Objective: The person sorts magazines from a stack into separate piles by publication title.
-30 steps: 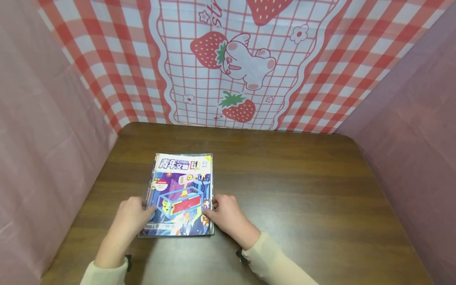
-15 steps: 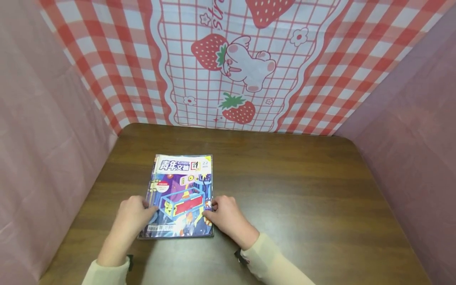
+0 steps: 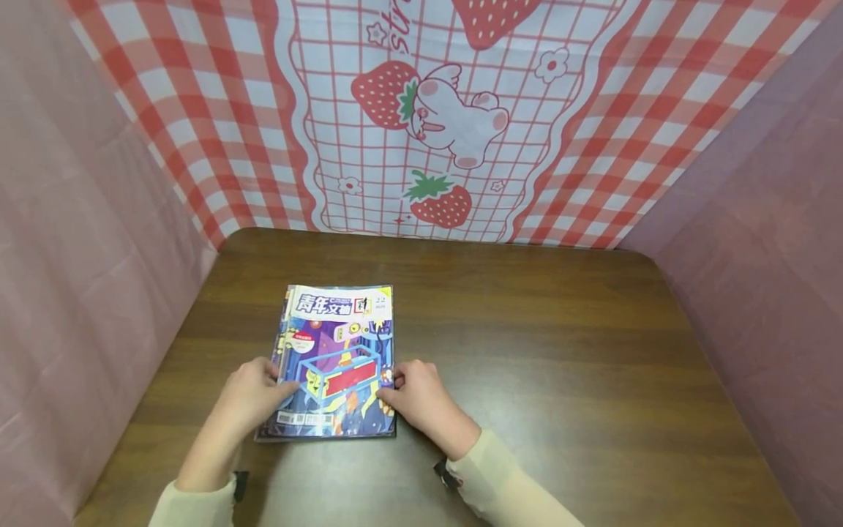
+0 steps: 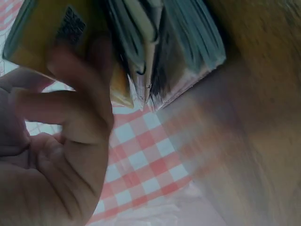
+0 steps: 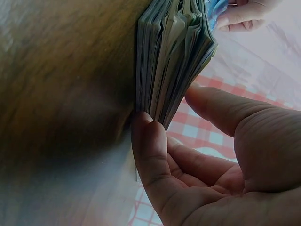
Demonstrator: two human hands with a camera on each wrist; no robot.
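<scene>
A stack of magazines (image 3: 342,344) lies on the left part of the table, its top cover blue and purple with large Chinese lettering. My left hand (image 3: 246,399) holds the left edge near the bottom, thumb over the cover. In the left wrist view, curled fingers (image 4: 82,101) lie against a yellowish cover with a QR code, tilted away from the other magazines (image 4: 193,42). My right hand (image 3: 424,399) grips the opposite edge. The right wrist view shows its thumb on the cover side and fingertips (image 5: 149,134) at the lower edge of the page block (image 5: 169,61).
The brown wooden table (image 3: 560,366) extends to the right of the stack. A red-and-white checked cloth with strawberries (image 3: 441,201) hangs behind it. Pink cloths (image 3: 99,256) hang at both sides.
The top magazine has shifted slightly to the right at its lower part. My left hand has moved a little right with it. The right hand stays nearly in place.
</scene>
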